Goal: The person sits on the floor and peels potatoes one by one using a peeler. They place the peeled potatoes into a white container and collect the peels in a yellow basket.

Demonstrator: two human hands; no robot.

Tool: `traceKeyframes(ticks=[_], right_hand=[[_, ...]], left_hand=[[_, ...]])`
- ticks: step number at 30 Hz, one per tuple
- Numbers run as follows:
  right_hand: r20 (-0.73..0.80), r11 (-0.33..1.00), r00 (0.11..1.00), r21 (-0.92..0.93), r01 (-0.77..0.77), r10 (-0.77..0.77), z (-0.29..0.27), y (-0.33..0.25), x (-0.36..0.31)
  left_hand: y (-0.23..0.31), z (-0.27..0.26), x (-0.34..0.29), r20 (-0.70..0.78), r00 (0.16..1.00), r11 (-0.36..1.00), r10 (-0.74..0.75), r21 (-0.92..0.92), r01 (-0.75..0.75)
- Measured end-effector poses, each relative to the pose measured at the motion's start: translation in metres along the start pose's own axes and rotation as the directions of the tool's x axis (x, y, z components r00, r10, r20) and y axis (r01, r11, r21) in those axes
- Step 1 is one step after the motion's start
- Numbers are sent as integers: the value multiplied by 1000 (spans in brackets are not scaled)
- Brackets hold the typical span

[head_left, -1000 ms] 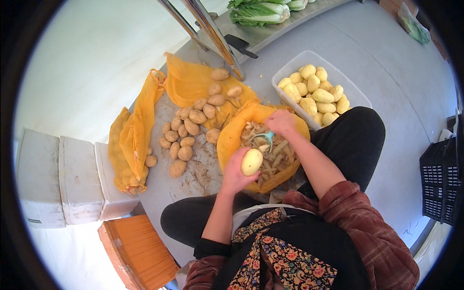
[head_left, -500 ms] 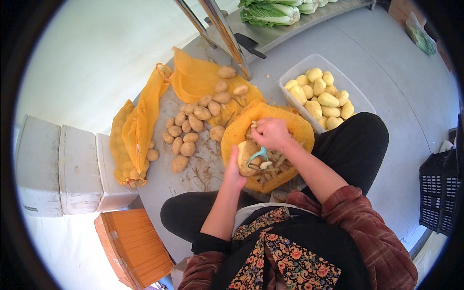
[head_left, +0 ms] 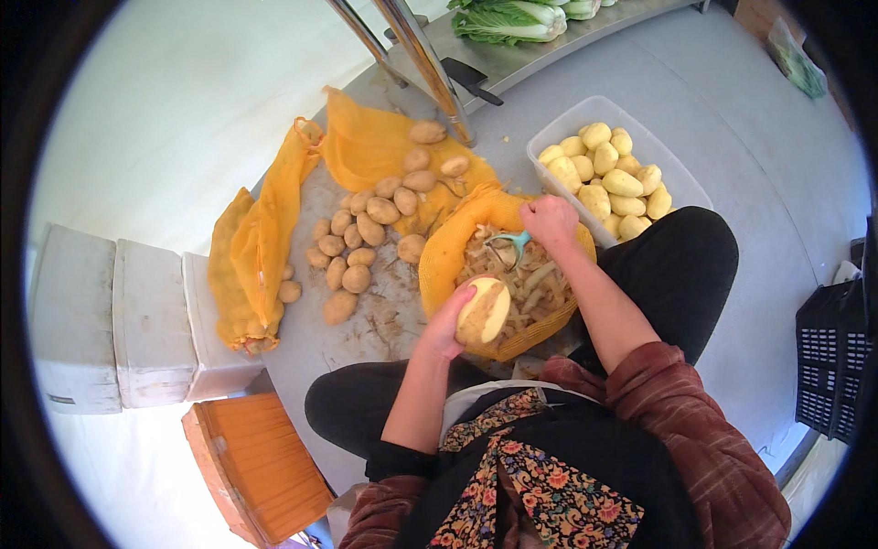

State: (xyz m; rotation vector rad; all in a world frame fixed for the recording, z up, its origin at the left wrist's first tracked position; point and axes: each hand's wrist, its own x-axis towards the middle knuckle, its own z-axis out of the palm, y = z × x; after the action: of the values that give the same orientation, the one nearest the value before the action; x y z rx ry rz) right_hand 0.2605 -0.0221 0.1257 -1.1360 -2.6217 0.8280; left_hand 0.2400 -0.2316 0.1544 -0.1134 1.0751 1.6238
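While right fingers clenched one peeler, hiding its handle, we saw left fingers gripping one part-peeled potato.

Partly peeled potato in left hand

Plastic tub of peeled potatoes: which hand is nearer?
Right. The right hand, holding the peeler, is beside the plastic tub; the left hand, holding a partly peeled potato, is farther off, lower left in view.
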Motion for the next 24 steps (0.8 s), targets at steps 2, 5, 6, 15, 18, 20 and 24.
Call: traceKeyframes(ticks=[2, 5, 6, 15, 18, 20, 24], right_hand=[[36, 994, 996, 69, 84, -87, -5, -2, -2], [88, 926, 929, 153, 345, -361, -4, -16, -22], [111, 889, 886, 141, 435, -451, 0, -24, -31], [128, 992, 989, 104, 65, -78, -1, -3, -3], [-44, 998, 997, 20, 67, -66, -1, -2, -4], [-50, 978, 978, 37, 204, -202, 0, -9, -13], [197, 903, 882, 72, 423, -429, 7, -32, -34]], left_hand=[[-2, 0, 4, -109, 994, 997, 13, -68, -21], [-2, -4, 8, -145, 989, 993, 33, -106, -49], [0, -4, 10, -191, 981, 992, 37, -109, -59], [-2, 4, 4, -184, 983, 998, -12, 57, 23], [0, 2, 1, -227, 974, 1000, -2, 14, 6], [-2, 0, 4, -249, 966, 997, 69, 52, -58], [-8, -4, 14, -297, 951, 994, 81, 99, -54]])
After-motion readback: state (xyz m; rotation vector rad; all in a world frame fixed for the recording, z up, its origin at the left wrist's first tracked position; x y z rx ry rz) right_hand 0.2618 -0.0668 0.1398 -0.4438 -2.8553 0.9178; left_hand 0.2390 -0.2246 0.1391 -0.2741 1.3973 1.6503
